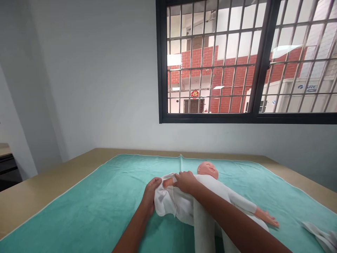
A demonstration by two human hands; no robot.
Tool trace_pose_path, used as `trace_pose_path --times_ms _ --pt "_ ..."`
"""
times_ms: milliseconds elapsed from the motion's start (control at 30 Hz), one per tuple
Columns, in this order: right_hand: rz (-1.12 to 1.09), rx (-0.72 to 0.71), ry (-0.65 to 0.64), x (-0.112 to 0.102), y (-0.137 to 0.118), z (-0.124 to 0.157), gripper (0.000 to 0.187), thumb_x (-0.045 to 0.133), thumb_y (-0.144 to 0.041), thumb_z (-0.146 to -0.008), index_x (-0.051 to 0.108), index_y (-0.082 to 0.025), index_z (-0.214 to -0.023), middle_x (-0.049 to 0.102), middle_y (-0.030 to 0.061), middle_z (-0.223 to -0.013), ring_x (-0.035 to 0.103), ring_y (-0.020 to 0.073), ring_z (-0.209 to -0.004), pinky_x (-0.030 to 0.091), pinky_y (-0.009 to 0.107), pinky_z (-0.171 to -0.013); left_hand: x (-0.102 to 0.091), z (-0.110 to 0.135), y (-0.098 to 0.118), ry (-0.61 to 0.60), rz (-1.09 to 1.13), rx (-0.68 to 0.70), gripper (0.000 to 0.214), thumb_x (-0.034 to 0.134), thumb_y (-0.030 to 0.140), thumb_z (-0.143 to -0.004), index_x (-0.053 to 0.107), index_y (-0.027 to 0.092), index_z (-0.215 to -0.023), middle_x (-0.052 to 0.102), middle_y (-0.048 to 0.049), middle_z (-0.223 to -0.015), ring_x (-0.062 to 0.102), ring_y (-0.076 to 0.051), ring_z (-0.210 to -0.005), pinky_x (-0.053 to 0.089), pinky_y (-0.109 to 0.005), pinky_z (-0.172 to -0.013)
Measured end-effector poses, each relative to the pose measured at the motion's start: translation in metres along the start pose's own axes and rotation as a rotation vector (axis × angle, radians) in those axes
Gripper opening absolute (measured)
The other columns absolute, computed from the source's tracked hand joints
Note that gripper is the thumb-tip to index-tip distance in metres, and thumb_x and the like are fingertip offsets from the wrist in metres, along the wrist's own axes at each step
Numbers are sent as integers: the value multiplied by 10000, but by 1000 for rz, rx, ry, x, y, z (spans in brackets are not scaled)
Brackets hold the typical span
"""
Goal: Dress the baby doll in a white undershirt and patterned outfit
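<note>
A baby doll (207,170) in white clothing lies on a teal blanket, its head towards the window. My left hand (151,193) is closed on the edge of a white sleeve (163,203) to the left of the doll. Beside it, my right hand (186,181) is closed over the doll's arm, whose bare part (167,182) shows between my two hands. The other doll arm (265,216) stretches out to the right, its hand bare beyond the white sleeve. My right forearm passes over the doll's body and hides part of it.
The teal blanket (110,196) covers most of a wooden table (18,207). A crumpled white cloth (319,233) lies at the right. Behind the table is a pale wall (105,88) with a barred, black-framed window (210,118).
</note>
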State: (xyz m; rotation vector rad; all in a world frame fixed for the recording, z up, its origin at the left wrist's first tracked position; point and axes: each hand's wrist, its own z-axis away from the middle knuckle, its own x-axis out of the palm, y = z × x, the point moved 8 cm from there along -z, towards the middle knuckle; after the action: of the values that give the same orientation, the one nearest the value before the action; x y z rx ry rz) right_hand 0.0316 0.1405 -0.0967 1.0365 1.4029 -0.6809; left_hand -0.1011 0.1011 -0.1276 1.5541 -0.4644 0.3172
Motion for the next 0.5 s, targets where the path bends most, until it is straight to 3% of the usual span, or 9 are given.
trace_pose_path --times_ms 200,300,400,500 --pt "-2 37 -18 9 -3 -2 273 634 -234 -771 611 -176 -1036 689 137 -1007 656 317 -945 453 422 -796 66 19 -23 -244 -35 -40 365 801 420 -642 576 140 -705 593 11 -647 519 -103 -595 386 -217 -594" --pt "-46 52 -14 9 -1 -3 355 666 -246 -720 595 -170 -1059 679 133 -1031 650 316 -956 459 422 -805 90 36 -17 -292 44 -37 329 754 430 -709 627 155 -838 664 -32 -777 604 -157 -717 434 -246 -671" --pt "-116 44 -13 2 5 2 413 688 -271 -690 581 -168 -1075 673 122 -1037 649 300 -941 466 390 -779 98 48 -8 -289 69 -31 406 755 447 -698 643 178 -981 700 -66 -927 645 -217 -850 465 -284 -752" --pt "-177 38 21 -16 21 24 296 618 -318 -776 592 -186 -1040 657 114 -1069 625 281 -985 455 357 -778 91 48 -10 -280 16 -25 442 777 450 -665 669 161 -981 706 -91 -1009 645 -249 -925 470 -308 -809"
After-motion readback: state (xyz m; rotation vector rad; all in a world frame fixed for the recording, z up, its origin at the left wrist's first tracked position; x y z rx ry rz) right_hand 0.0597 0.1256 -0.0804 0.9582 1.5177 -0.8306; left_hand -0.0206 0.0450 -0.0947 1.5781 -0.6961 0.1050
